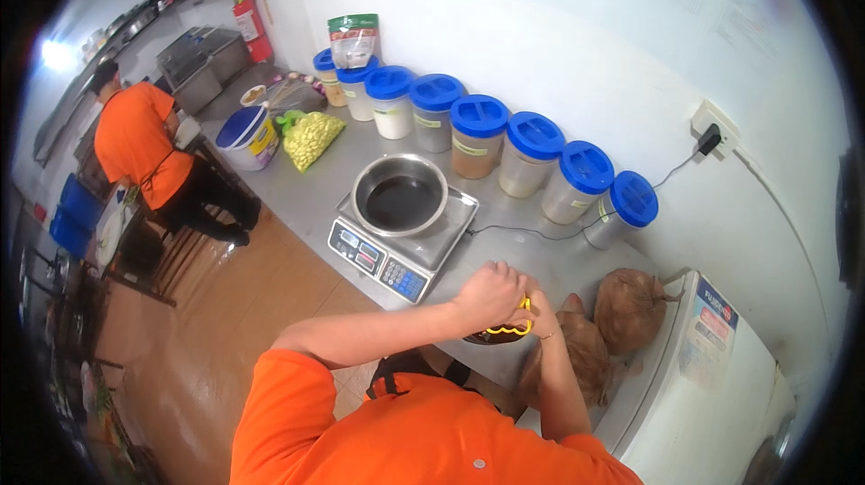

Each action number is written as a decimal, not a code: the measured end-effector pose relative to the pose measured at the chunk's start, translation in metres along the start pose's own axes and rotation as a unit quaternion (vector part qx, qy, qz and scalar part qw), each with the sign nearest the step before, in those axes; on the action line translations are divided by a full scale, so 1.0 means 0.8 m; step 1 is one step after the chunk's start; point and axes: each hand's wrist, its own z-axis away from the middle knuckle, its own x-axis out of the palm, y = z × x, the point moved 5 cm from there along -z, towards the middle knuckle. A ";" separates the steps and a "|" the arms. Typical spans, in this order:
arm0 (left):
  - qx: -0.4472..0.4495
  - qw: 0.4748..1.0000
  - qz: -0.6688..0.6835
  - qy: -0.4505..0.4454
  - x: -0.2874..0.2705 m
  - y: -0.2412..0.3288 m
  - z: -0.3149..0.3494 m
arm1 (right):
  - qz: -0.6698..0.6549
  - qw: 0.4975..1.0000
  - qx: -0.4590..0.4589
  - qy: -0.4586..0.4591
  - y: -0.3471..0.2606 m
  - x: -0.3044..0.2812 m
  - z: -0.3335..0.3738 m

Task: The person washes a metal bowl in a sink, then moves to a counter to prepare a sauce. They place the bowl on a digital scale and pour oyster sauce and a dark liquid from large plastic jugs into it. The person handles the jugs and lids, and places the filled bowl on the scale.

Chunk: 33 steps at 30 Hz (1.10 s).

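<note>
Close to my body, at the counter's front edge, is a jug of dark liquid (497, 337) with a yellow handle (528, 305), mostly hidden under my hands. My left hand (491, 294) is closed over its top, fingers curled. My right hand (542, 312) is closed beside it at the yellow handle. Whatever lies between the two hands is covered. Farther left, a round steel bowl (362, 205) with dark liquid (400, 204) in it rests on a digital scale (368, 255), apart from both hands.
Several clear canisters with blue lids (478, 115) line the wall. A green-and-white pouch (353, 39), a bag of pale yellow pieces (312, 138) and a tub (248, 138) stand leftward. Brown bags (629, 309) and a white appliance (712, 377) flank my right arm. A cord (541, 234) crosses the counter. Another person (149, 138) works at far left.
</note>
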 end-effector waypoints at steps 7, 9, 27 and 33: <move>0.052 0.980 0.009 0.193 -0.003 0.033 0.028 | 0.013 1.000 -0.013 0.011 -0.017 -0.002 0.005; 0.067 0.980 0.031 0.186 0.001 0.033 0.028 | 0.011 1.000 0.010 0.006 -0.010 -0.002 0.006; -0.556 0.771 0.226 0.213 0.210 -0.394 0.273 | -0.017 0.998 0.051 0.034 -0.027 0.022 -0.012; -0.475 0.864 0.104 0.130 0.358 -0.572 0.258 | 0.062 0.983 0.087 0.147 -0.049 0.019 -0.004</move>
